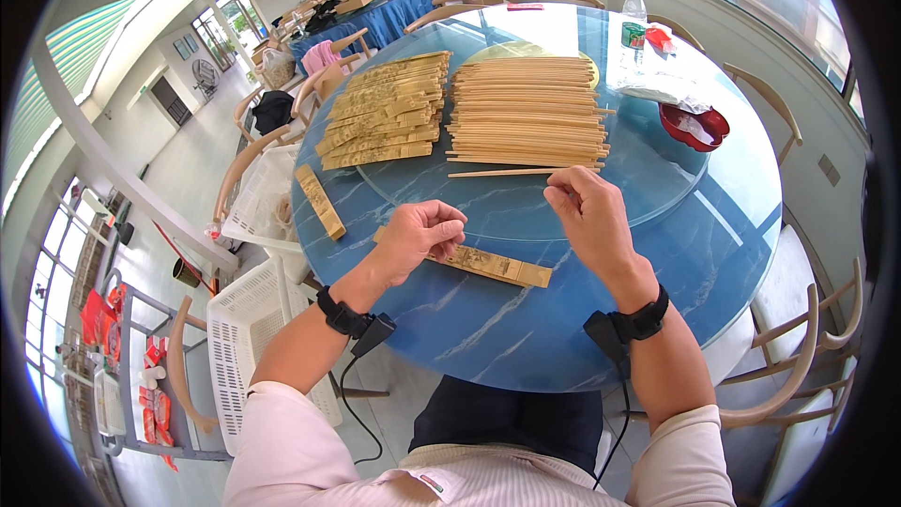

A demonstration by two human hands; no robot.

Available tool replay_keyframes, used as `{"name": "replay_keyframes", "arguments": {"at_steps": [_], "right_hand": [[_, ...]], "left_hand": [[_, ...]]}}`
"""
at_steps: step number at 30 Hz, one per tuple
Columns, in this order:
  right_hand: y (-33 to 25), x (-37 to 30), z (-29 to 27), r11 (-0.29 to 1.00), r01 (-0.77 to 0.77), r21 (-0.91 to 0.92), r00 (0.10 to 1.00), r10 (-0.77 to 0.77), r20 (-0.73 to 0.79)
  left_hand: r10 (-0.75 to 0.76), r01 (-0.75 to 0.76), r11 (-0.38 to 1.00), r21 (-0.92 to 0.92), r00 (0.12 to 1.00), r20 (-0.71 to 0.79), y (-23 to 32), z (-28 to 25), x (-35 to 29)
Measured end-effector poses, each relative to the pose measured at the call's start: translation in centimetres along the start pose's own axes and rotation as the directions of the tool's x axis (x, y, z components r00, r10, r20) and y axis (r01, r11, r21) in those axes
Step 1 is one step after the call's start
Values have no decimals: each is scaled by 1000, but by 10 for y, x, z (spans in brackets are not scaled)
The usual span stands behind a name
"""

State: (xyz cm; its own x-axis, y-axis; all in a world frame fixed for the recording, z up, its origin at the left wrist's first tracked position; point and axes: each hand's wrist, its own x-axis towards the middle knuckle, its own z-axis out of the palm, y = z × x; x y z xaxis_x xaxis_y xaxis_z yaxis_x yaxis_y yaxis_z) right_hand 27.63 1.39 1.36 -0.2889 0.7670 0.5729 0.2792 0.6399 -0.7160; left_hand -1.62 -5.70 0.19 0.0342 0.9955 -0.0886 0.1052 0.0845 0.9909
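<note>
My right hand [594,216] is closed in a pinch at the right end of a single pale wooden chopstick [497,173]. That stick lies just in front of a wide row of chopsticks [527,113], laid side by side. My left hand [424,235] has its fingers curled together over a long gold printed paper sleeve [507,266]; whether the fingertips grip anything is hidden. Left of the chopsticks, overlapping gold sleeves [387,108] form a layered pile. Another gold sleeve [320,202] lies apart near the table's left edge.
The round blue marbled table [648,319] carries a glass turntable. Toward the far right stand a water bottle [633,19], a white plastic bag [666,84] and a red bowl [694,127]. White plastic crates [249,338] are at the left; wooden chairs surround the table. Someone sits in the background.
</note>
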Motion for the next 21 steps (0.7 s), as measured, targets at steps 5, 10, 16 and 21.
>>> {"name": "replay_keyframes", "arguments": {"at_steps": [5,10,16,21], "right_hand": [[6,-1,2,999,4,-50,1000,-4,8],[22,-2,7,995,30,-99,1000,-30,1],[24,0,11,991,74,-111,997,-69,45],[27,1,5,984,112,-138,993,-107,46]], "left_hand": [[68,-66,996,67,997,-30,10,-22,-18],[285,-112,876,470,905,-317,25,-99,16],[466,29,488,872,836,-289,-1,-215,74],[645,-19,41,999,764,-12,-16,-230,119]]}}
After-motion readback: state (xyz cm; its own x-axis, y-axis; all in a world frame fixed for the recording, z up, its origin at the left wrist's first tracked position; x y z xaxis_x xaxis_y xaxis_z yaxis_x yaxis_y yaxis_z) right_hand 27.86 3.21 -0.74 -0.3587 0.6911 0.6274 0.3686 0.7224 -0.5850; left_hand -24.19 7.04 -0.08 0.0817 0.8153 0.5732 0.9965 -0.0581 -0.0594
